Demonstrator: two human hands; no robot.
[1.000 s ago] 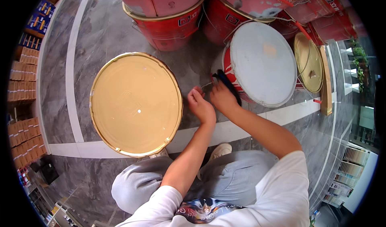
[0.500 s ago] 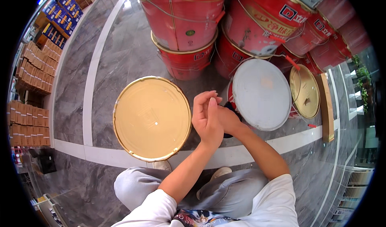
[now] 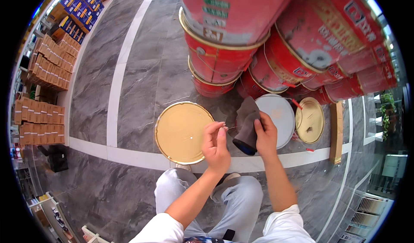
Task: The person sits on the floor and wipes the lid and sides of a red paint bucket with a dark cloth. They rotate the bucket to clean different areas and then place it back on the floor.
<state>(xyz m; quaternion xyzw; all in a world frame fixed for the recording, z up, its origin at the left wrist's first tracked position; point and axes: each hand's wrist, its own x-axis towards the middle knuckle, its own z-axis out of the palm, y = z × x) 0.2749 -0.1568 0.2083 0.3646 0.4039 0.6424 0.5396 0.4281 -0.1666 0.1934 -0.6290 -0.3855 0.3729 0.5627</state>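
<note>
My right hand grips a limp dark grey cloth piece, its thumb pressed on the front. A rounded black rim with a blue inside shows at the cloth's lower end; whether it is a glove, I cannot tell. Left of it, my left hand is raised with thumb and fingertips pinched together. A thin pale strand seems to run from those fingertips toward the cloth, too fine to name. Below and behind my left hand stands a bucket with a gold lid. Behind my right hand is a pale grey lid, partly covered.
Stacked red paint buckets rise close in front, leaning over the far right. Another gold lid and a long brown carton stand at the right. Brown boxes line the left wall. A black object sits by them.
My hands, crossed together before, are now apart. The grey cloth in my right hand has come into full view. My view has shifted, showing more of the stacked buckets.
</note>
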